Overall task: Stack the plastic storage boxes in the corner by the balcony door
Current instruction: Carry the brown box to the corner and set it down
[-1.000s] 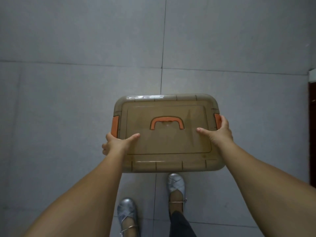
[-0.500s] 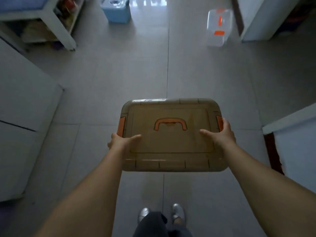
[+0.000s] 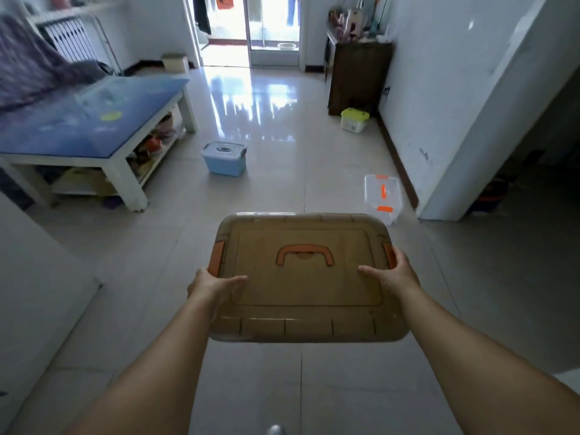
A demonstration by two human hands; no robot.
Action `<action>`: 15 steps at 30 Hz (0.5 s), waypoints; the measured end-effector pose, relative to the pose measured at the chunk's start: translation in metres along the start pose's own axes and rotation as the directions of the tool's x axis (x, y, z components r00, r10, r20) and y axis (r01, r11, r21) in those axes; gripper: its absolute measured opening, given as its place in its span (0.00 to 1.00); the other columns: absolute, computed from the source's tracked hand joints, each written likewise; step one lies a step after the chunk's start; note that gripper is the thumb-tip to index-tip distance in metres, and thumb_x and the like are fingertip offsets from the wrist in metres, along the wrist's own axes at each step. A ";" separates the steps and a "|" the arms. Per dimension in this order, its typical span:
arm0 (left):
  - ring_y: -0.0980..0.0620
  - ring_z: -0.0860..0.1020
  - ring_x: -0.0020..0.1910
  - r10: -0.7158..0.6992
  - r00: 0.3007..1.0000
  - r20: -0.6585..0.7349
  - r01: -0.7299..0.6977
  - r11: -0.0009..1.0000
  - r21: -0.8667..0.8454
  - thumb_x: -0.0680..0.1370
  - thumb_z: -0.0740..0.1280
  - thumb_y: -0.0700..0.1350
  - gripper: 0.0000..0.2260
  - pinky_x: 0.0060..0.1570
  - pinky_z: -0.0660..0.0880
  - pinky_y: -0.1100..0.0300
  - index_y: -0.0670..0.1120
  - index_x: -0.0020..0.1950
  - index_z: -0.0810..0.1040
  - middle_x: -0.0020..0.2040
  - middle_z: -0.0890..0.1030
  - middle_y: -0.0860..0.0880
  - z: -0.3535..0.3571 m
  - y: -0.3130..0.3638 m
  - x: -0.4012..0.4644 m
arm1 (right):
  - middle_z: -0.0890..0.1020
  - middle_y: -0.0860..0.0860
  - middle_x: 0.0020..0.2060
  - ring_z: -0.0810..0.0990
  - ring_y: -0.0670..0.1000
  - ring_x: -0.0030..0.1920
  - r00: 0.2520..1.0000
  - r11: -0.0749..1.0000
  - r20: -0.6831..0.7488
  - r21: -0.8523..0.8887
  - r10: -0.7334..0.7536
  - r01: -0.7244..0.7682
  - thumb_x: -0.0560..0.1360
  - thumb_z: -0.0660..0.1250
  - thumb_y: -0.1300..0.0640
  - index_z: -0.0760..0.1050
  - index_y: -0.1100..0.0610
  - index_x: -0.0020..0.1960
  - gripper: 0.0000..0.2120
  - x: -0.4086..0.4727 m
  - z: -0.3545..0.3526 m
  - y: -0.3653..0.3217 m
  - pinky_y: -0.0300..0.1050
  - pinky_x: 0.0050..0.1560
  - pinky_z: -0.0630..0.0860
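Carrying step, we judge: our left hand (image 3: 211, 285) and right hand (image 3: 396, 275) grip the brown translucent lidded plastic box (image 3: 306, 277) mid-air; next, walk toward balcony door (image 3: 251, 26) at 12 o'clock.

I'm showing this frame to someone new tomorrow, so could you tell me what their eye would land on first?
First, the brown translucent storage box with its orange handle, held at the frame's centre by the left hand and right hand gripping its sides. Next, three boxes scattered on the tiled floor: a blue box near the white table, a clear box by the right wall, a green-lidded box beside the dark cabinet.
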State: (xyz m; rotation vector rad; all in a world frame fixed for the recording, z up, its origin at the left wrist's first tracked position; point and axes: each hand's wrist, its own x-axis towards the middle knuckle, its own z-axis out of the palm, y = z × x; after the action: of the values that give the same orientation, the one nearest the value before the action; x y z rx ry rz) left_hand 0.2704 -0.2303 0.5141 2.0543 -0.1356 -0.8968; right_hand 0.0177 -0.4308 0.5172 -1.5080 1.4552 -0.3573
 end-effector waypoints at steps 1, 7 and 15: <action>0.36 0.73 0.64 0.004 1.000 0.014 -0.004 1.000 -0.006 0.64 0.78 0.51 0.42 0.61 0.73 0.39 0.42 0.72 0.63 0.66 0.73 0.38 -0.003 0.013 0.014 | 0.64 0.56 0.73 0.64 0.62 0.71 1.000 1.000 0.012 -0.005 -0.003 0.003 0.65 0.76 0.46 0.52 0.50 0.76 0.48 0.013 0.003 -0.014 0.65 0.67 0.66; 0.36 0.74 0.62 0.046 0.999 0.008 -0.046 0.999 -0.015 0.64 0.77 0.53 0.40 0.60 0.74 0.40 0.41 0.70 0.65 0.63 0.74 0.39 -0.008 0.111 0.124 | 0.65 0.56 0.72 0.65 0.62 0.71 0.999 0.999 0.006 0.002 -0.032 0.032 0.66 0.74 0.44 0.54 0.51 0.76 0.46 0.128 0.032 -0.109 0.65 0.67 0.66; 0.37 0.76 0.60 0.067 0.997 0.026 -0.066 0.998 -0.016 0.62 0.78 0.56 0.40 0.58 0.76 0.40 0.44 0.68 0.66 0.62 0.76 0.40 0.034 0.234 0.279 | 0.63 0.56 0.74 0.62 0.63 0.72 0.998 0.999 -0.054 -0.027 -0.044 0.043 0.68 0.70 0.41 0.53 0.51 0.77 0.44 0.300 0.056 -0.196 0.63 0.69 0.65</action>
State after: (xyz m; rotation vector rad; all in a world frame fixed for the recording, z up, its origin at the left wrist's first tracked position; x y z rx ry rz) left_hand 0.5055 -0.5106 0.5255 2.0123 -0.2097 -0.8818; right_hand 0.2504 -0.7092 0.5225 -1.5637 1.4762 -0.4096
